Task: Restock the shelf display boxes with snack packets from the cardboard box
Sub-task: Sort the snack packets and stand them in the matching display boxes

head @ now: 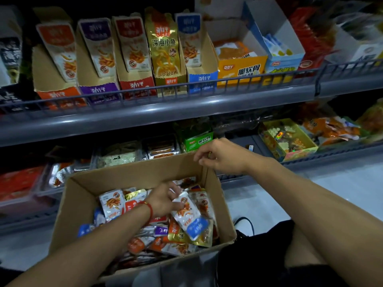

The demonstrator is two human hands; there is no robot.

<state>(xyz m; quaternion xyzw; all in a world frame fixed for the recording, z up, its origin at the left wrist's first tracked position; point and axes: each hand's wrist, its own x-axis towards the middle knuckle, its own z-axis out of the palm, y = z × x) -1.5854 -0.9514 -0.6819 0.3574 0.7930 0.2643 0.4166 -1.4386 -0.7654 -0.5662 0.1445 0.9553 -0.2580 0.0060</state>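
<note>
Cardboard fills the lower middle of my view: the box (143, 206) sits below the shelf (165, 112), open, with loose packets piled inside in white, orange, purple, gold and blue. My left hand (165, 200) is down in the pile, its fingers curled round a white packet with a blue end (189, 216) that lies tilted on top of the rest. My right hand (219, 155) is at the box's far right corner, fingers bent over the rim, and it carries no packet; I judge it to be steadying the box, though I cannot tell how firmly it grips.

Up on the shelf the display boxes stand in a row behind the wire rail: orange (56, 79), purple (97, 75), red (134, 73), gold (165, 59) and blue (199, 65). Each shows packets leaning inside, none packed tight, so there looks to be room in all of them.

I judge the step in hand to be picking and sorting. To do it well I would match the blue-ended packet to the blue box, lift it clear of its neighbours so none drag out with it, and keep it flat and upright with the print facing forward. The foil looks slippery, so a firm pinch near an edge seems wiser than a loose grab. Slotting it in behind those already there should keep the front face neat.
</note>
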